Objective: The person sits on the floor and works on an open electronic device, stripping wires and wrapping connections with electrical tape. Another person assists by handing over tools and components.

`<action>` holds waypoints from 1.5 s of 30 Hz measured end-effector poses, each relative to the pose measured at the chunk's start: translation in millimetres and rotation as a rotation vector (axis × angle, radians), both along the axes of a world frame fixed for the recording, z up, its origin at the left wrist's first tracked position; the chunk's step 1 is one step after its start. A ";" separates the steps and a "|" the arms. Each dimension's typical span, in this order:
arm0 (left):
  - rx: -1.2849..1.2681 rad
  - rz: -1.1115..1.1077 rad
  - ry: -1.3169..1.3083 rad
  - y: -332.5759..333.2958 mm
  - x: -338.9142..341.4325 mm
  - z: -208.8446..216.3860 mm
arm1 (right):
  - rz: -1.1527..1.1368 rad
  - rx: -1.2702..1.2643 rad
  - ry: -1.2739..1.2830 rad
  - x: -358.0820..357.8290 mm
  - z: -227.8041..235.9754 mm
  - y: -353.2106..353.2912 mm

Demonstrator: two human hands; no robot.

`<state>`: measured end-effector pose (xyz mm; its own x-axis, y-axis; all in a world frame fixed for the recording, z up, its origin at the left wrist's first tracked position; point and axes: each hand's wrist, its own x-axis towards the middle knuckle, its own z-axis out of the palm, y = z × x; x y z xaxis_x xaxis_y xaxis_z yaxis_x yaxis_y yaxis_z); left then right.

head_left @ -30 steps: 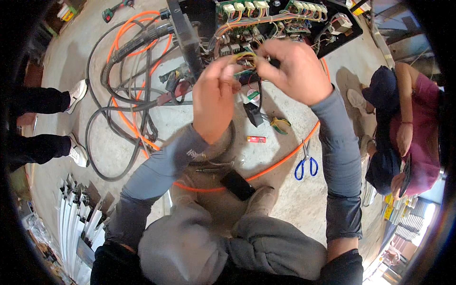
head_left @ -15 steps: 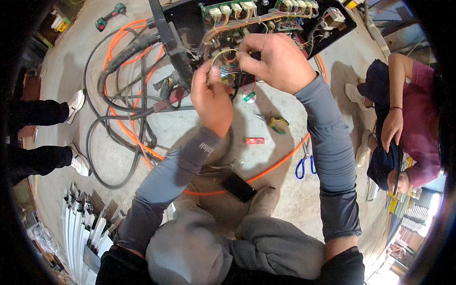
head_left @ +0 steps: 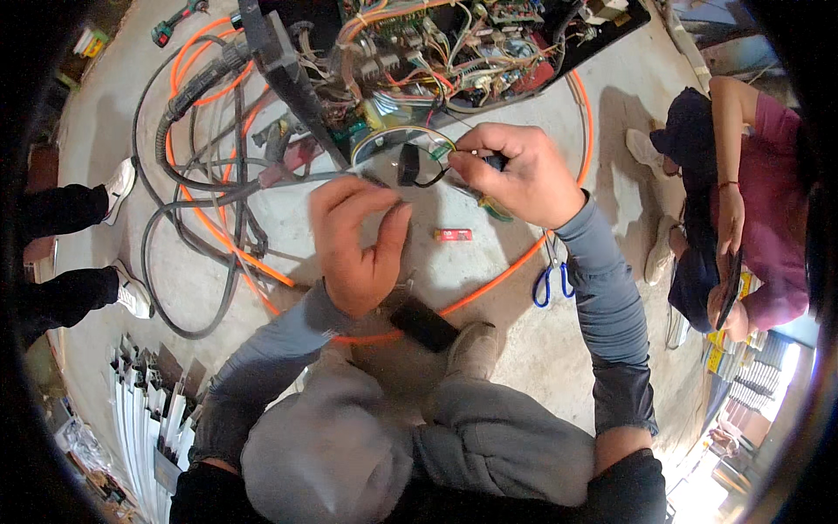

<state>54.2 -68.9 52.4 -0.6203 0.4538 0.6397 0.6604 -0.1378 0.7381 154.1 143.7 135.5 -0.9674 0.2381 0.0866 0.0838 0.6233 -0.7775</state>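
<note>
In front of the opened machine [head_left: 410,70], full of circuit boards and bundled wires, my right hand [head_left: 519,175] pinches a thin yellowish wire [head_left: 393,131] between thumb and fingers. The wire arcs leftward from the pinch. Just left of those fingertips hang a small black block [head_left: 408,166] and a short black lead; whether they join the wire, I cannot tell. My left hand [head_left: 353,244] is smeared by motion, apart from the wire. Its thumb and forefinger are spread, and nothing shows between them. A red lighter-like item [head_left: 453,235] lies on the floor between my hands.
Black cables and an orange hose [head_left: 511,271] loop over the floor. Blue-handled scissors [head_left: 552,284] lie beside my right forearm, a phone [head_left: 423,325] by my feet. A person in maroon [head_left: 768,210] sits at right; another's shoes [head_left: 131,293] stand at left.
My left hand has come off the wire and moved down toward me. My right hand has drawn the wire nearer, out from over the machine. The view has shifted somewhat.
</note>
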 end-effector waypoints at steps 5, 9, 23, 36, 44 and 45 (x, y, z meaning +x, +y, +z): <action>-0.361 -0.414 -0.596 11.1 1.6 9.6 | 0.060 0.134 0.121 29.1 -28.3 -13.2; -0.295 -0.582 -0.727 13.1 7.9 6.3 | -0.114 0.044 0.114 49.1 -46.9 -30.6; -0.029 -0.328 -1.187 7.0 8.2 40.9 | 0.063 0.185 0.121 93.4 -78.2 -51.5; -0.246 -0.464 -0.977 1.1 35.2 23.9 | -0.083 -0.006 -0.057 74.3 -15.4 -56.9; 0.010 -0.487 -1.303 3.7 43.3 15.6 | -0.358 -0.368 -0.047 83.1 -30.2 -63.9; 0.087 -0.459 -1.308 3.9 42.0 15.3 | -0.432 -0.502 -0.088 85.8 -30.8 -64.3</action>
